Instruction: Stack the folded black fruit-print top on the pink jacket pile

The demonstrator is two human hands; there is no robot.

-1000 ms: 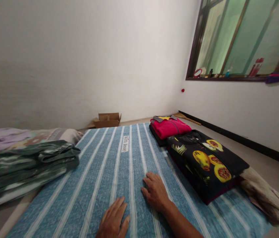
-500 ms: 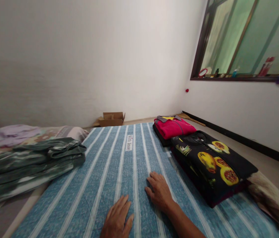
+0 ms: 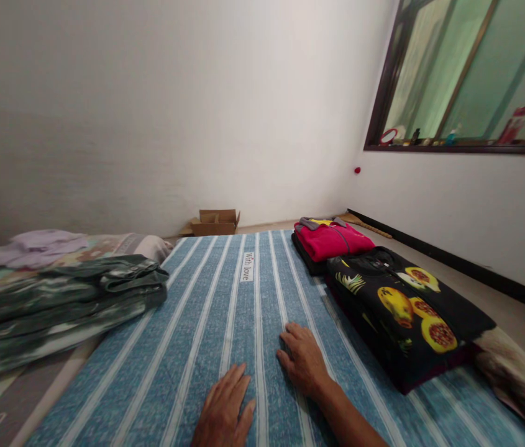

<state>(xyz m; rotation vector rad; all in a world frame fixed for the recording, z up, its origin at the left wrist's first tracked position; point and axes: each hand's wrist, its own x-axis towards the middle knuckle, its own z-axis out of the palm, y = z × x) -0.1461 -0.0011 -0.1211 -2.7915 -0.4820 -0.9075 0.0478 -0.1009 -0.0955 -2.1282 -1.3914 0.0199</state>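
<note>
My left hand (image 3: 223, 406) lies flat, palm down, on a blue cloth with white stripes (image 3: 206, 323) spread over the floor. My right hand (image 3: 303, 360) rests beside it, a little farther forward, fingers bent onto the cloth and holding nothing. To the right of my right hand sits a folded black garment with a fruit print (image 3: 402, 310). Beyond it lies a folded red garment (image 3: 332, 239) on a dark one. A small label reading "With love" (image 3: 248, 267) is sewn on the cloth.
A folded green patterned blanket (image 3: 57, 298) and a lilac cloth (image 3: 41, 242) lie at the left. A cardboard box (image 3: 215, 222) stands by the far wall. A window sill (image 3: 453, 146) at the right carries small bottles. A beige cloth (image 3: 518, 379) trails at the lower right.
The view has swung slightly left, so everything has shifted right in the picture. Both hands stay flat on the striped cloth in about the same places.
</note>
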